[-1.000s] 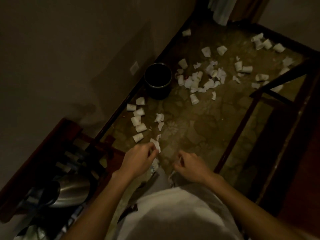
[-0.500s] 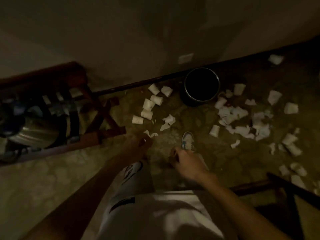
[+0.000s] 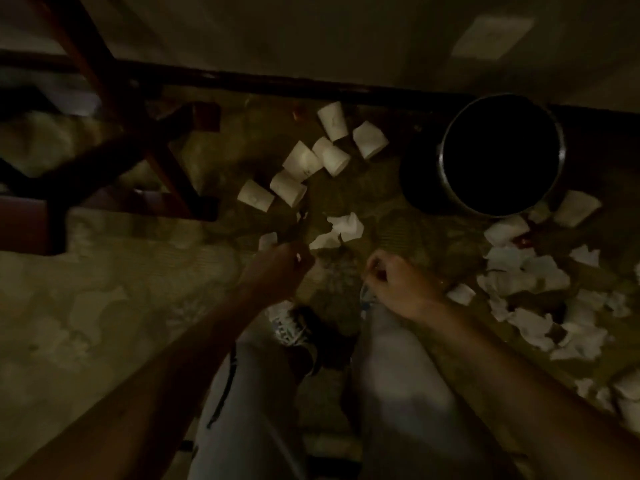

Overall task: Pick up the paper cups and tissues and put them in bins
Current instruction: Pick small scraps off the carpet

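1. Hovering near the floor (image 3: pixel 104 306), my left hand (image 3: pixel 277 265) curls beside a tissue (image 3: pixel 268 240); I cannot tell if it grips.
2. Right hand (image 3: pixel 398 282) curled; contents unclear.
3. Cups (image 3: pixel 301 161) lie left of the bin (image 3: pixel 426 192).

Dim, blurred: your left hand (image 3: pixel 277 268) and right hand (image 3: pixel 398 284) hang curled over patterned floor (image 3: pixel 121 289), contents unclear; white crumpled tissues (image 3: pixel 346 227) just ahead, white paper cups (image 3: pixel 301 162) beyond, round black bin (image 3: pixel 446 188) to their right

The room is dim and the view blurred. A plain wall (image 3: pixel 311 29) carries a pale wall plate (image 3: pixel 491 38) above a dark baseboard (image 3: pixel 277 83). The floor (image 3: pixel 86 289) shows a mottled pattern. A dark reddish wooden furniture frame (image 3: pixel 114 109) stands at the left against the wall.
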